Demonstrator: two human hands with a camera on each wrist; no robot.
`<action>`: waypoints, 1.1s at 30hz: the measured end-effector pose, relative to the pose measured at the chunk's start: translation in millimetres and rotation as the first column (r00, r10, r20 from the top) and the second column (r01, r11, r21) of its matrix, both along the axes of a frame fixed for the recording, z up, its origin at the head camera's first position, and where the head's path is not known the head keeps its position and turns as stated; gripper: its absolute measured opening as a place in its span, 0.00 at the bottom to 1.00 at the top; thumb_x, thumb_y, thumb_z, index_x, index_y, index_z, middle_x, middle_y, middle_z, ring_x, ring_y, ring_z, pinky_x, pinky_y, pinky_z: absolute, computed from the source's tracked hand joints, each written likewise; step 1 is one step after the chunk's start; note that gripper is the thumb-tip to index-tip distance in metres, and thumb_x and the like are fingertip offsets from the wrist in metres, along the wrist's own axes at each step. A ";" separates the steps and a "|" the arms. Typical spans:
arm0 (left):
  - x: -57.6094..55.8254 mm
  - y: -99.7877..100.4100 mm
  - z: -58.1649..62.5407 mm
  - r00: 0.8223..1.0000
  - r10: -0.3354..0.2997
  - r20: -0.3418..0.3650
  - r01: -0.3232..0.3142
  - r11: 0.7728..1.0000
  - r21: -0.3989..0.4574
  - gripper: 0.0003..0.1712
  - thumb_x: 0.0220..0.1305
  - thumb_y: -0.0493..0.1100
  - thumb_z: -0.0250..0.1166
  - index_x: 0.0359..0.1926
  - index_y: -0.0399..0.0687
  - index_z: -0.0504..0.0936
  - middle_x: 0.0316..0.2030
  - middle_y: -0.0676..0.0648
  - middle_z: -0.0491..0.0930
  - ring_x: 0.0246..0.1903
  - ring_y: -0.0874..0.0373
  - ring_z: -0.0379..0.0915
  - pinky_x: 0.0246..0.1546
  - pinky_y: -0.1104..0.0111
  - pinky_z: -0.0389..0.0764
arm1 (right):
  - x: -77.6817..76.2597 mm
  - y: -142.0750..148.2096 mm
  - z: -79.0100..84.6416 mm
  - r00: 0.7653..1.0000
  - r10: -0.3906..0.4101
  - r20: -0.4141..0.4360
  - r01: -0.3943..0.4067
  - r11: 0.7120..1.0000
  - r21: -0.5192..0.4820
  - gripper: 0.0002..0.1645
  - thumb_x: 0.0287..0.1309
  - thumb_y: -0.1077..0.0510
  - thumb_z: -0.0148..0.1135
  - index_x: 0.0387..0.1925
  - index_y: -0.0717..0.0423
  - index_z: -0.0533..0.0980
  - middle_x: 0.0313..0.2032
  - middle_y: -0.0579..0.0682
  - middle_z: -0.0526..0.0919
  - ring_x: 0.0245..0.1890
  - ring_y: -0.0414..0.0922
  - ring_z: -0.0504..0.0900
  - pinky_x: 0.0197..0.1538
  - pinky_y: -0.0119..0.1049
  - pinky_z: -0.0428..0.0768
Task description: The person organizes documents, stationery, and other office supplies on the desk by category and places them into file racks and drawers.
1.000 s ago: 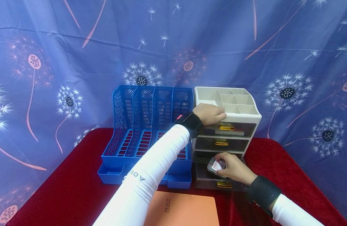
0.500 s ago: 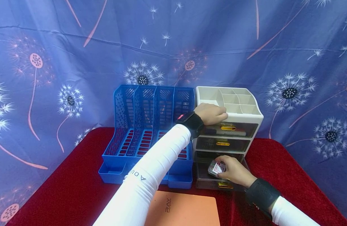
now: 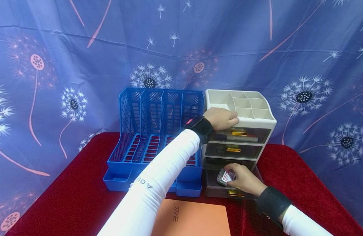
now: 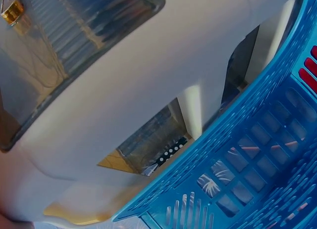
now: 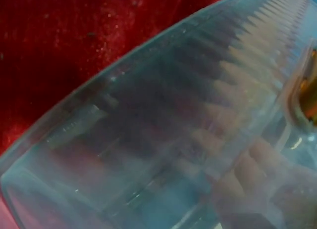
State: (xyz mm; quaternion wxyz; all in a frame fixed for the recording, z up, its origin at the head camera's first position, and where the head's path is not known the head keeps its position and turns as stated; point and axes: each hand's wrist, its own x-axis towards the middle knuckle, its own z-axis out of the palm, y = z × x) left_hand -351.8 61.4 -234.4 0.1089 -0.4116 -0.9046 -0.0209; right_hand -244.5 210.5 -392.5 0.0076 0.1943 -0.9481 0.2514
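Observation:
My right hand (image 3: 246, 179) pinches a small clear plastic box (image 3: 227, 177) with a red-and-white label; its contents are too small to name. Box and fingers are within the pulled-out bottom drawer (image 3: 212, 190) of a white drawer organizer (image 3: 255, 122). In the right wrist view, the see-through drawer wall (image 5: 129, 120) fills much of the picture, with a blurred hand seen in or through it. On the organizer's top front rim, my left hand (image 3: 221, 118) holds on with bent fingers. The left wrist view catches the organizer's white side (image 4: 133, 80) close up.
A blue file rack (image 3: 157, 131) stands directly left of the organizer. An orange flat folder marked RAY (image 3: 196, 218) lies in front, on the red cloth (image 3: 66, 193). The two upper drawers are pushed in; a pen-like item (image 3: 243, 138) shows through the top one.
My right hand and the small box have sunk very slightly within the drawer, and the box has tilted a little. The left hand keeps its place on the organizer. The head view has shifted slightly.

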 end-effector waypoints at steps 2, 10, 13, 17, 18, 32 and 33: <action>0.0 -0.3 -0.3 1.000 -0.001 0.002 0.001 1.000 0.002 0.16 0.69 0.54 0.41 0.35 0.56 0.73 0.29 0.57 0.73 0.32 0.63 0.69 0.32 0.67 0.67 | -0.5 -0.7 -0.2 1.000 0.001 0.011 -0.001 1.000 0.003 0.29 0.35 0.68 0.74 0.44 0.70 0.75 0.40 0.58 0.80 0.39 0.49 0.78 0.43 0.45 0.77; 1.7 -0.7 0.1 1.000 -0.003 0.005 0.002 1.000 0.007 0.16 0.69 0.54 0.41 0.35 0.57 0.73 0.28 0.58 0.73 0.31 0.63 0.68 0.32 0.68 0.66 | -2.0 -0.3 -1.7 0.999 0.038 0.016 -0.038 0.999 0.033 0.29 0.33 0.69 0.75 0.44 0.70 0.75 0.40 0.58 0.80 0.39 0.50 0.79 0.42 0.44 0.77; 2.7 -0.9 0.7 1.000 -0.003 0.007 0.003 1.000 0.006 0.16 0.69 0.54 0.41 0.34 0.56 0.73 0.28 0.58 0.72 0.31 0.63 0.68 0.31 0.68 0.66 | -3.2 0.1 -2.4 0.999 0.044 0.015 -0.045 0.998 0.044 0.29 0.33 0.69 0.75 0.43 0.70 0.75 0.39 0.58 0.79 0.39 0.49 0.78 0.42 0.44 0.77; 3.7 -1.7 1.7 1.000 -0.005 0.009 0.005 1.000 0.003 0.16 0.69 0.54 0.41 0.34 0.56 0.72 0.28 0.57 0.72 0.31 0.63 0.68 0.31 0.67 0.66 | -4.7 0.7 -3.7 0.998 0.063 0.004 -0.063 0.997 0.052 0.29 0.32 0.68 0.76 0.42 0.68 0.75 0.39 0.56 0.79 0.37 0.48 0.78 0.41 0.43 0.76; 3.8 -2.1 1.8 1.000 -0.005 0.008 0.005 1.000 0.002 0.16 0.69 0.53 0.41 0.34 0.55 0.72 0.27 0.57 0.72 0.31 0.63 0.68 0.31 0.67 0.66 | -5.1 0.9 -4.2 0.997 0.072 -0.002 -0.071 0.996 0.051 0.29 0.32 0.68 0.76 0.42 0.68 0.75 0.38 0.56 0.78 0.37 0.48 0.77 0.40 0.42 0.76; 5.7 -3.0 2.0 1.000 -0.012 0.003 0.012 1.000 0.008 0.16 0.69 0.53 0.41 0.33 0.55 0.72 0.26 0.57 0.70 0.30 0.62 0.68 0.31 0.67 0.65 | -3.9 0.6 -4.9 0.997 0.065 -0.029 -0.065 0.998 0.026 0.31 0.29 0.66 0.77 0.42 0.67 0.75 0.38 0.55 0.79 0.36 0.47 0.77 0.39 0.40 0.75; 5.9 -2.8 2.0 1.000 -0.013 0.005 0.013 1.000 0.008 0.16 0.69 0.53 0.41 0.33 0.55 0.72 0.26 0.57 0.70 0.30 0.62 0.68 0.31 0.67 0.65 | -3.7 1.4 -4.6 0.998 0.063 -0.028 -0.062 0.998 0.022 0.30 0.30 0.65 0.77 0.42 0.68 0.75 0.38 0.55 0.79 0.36 0.47 0.77 0.39 0.40 0.75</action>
